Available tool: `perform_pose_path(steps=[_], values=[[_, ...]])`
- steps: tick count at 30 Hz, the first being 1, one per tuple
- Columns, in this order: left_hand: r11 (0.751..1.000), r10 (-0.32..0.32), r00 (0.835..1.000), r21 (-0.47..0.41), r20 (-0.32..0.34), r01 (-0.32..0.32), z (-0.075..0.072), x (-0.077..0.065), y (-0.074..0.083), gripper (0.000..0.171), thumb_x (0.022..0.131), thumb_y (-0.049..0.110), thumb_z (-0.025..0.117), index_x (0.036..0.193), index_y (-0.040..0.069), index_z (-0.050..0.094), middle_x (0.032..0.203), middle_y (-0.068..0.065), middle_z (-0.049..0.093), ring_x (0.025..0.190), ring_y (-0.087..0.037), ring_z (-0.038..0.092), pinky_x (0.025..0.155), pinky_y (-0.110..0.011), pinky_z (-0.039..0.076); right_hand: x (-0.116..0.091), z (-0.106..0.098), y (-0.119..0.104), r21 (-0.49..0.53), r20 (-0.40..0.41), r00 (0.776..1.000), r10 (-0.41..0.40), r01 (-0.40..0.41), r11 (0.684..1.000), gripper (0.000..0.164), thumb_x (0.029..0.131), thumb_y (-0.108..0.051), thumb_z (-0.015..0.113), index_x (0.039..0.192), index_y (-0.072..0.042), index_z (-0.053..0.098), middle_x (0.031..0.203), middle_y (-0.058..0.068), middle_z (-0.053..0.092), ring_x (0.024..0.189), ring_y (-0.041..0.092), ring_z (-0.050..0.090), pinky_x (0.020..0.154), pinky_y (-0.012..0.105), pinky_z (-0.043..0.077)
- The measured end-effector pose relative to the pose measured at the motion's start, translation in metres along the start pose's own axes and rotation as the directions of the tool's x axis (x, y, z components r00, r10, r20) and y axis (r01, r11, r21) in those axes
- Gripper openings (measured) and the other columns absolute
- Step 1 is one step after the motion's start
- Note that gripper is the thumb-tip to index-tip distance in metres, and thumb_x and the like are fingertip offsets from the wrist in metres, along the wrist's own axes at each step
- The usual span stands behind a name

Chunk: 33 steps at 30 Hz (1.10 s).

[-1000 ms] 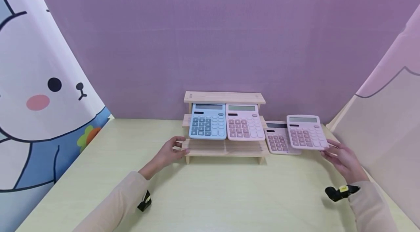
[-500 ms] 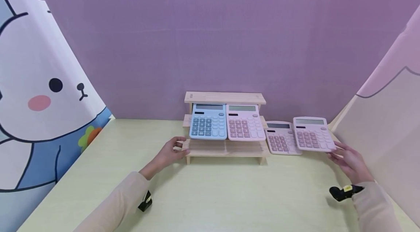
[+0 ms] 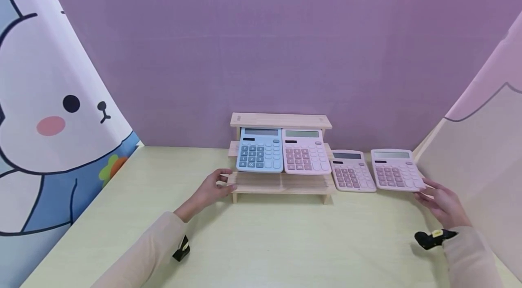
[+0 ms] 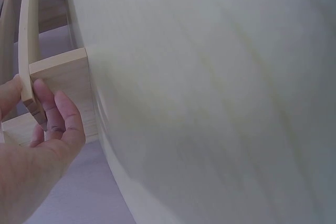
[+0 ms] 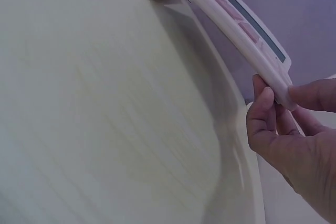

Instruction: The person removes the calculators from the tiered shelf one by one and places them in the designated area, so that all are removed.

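Note:
My right hand (image 3: 444,204) pinches the near right corner of a pink calculator (image 3: 397,170), thumb above and fingers beneath. In the right wrist view that calculator (image 5: 247,38) is tilted, with its near edge off the table. Just left of it, a second pink calculator (image 3: 353,171) lies beside the wooden rack (image 3: 281,188). With thumb on top and fingers below, my left hand (image 3: 208,192) grips the left end of the rack's lowest shelf (image 4: 29,40). A blue calculator (image 3: 259,150) and another pink calculator (image 3: 306,152) lean side by side on the rack.
The pale wooden table (image 3: 269,238) stretches out in front of the rack. A purple backdrop (image 3: 285,43) stands behind. A cartoon-printed cloth (image 3: 53,75) rises at the left, and a pale cloth (image 3: 489,152) borders the right side close to my right hand.
My right hand has carried the pink calculator to the right and lower, so it no longer overlaps the one beside it. The left hand keeps its grip on the rack.

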<state>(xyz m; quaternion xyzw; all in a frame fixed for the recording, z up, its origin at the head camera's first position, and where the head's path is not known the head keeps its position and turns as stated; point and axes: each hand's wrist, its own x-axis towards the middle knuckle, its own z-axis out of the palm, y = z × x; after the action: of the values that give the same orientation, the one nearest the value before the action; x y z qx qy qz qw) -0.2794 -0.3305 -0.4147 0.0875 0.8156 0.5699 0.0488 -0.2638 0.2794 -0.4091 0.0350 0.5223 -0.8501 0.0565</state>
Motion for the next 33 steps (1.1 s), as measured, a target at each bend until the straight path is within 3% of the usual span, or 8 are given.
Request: perform_pose_path(steps=[11, 17, 33], values=[[1.000, -0.002, 1.000, 0.001, 0.020, 0.002, 0.000, -0.001, 0.001, 0.054, 0.086, 0.015, 0.063, 0.131, -0.002, 0.038, 0.111, -0.021, 0.047, 0.082, -0.015, 0.058, 0.075, -0.034, 0.055, 0.001, -0.008, 0.001, -0.026, -0.024, 0.999, 0.033, -0.034, 0.999, 0.035, 0.087, 0.012, 0.048, 0.083, -0.016, 0.068, 0.083, 0.000, 0.063, 0.079, 0.013, 0.061, 0.073, 0.024, 0.053], [1.000, -0.011, 1.000, 0.000, 0.015, 0.011, 0.000, -0.003, 0.002, 0.054, 0.086, 0.015, 0.064, 0.131, -0.001, 0.038, 0.111, -0.020, 0.047, 0.083, -0.016, 0.059, 0.075, -0.033, 0.055, 0.003, -0.010, 0.005, -0.041, -0.039, 0.998, 0.043, -0.044, 0.998, 0.038, 0.089, 0.012, 0.044, 0.083, -0.017, 0.068, 0.083, 0.000, 0.063, 0.078, 0.013, 0.061, 0.073, 0.025, 0.054], [1.000, -0.023, 1.000, -0.003, 0.011, 0.023, 0.001, 0.000, 0.000, 0.054, 0.085, 0.015, 0.064, 0.131, 0.000, 0.039, 0.112, -0.020, 0.047, 0.084, -0.016, 0.059, 0.076, -0.033, 0.055, 0.012, -0.012, 0.013, -0.136, -0.085, 0.996, -0.007, -0.005, 0.991, 0.029, 0.088, 0.005, 0.051, 0.079, -0.020, 0.062, 0.080, -0.003, 0.065, 0.075, 0.009, 0.062, 0.071, 0.020, 0.053]])
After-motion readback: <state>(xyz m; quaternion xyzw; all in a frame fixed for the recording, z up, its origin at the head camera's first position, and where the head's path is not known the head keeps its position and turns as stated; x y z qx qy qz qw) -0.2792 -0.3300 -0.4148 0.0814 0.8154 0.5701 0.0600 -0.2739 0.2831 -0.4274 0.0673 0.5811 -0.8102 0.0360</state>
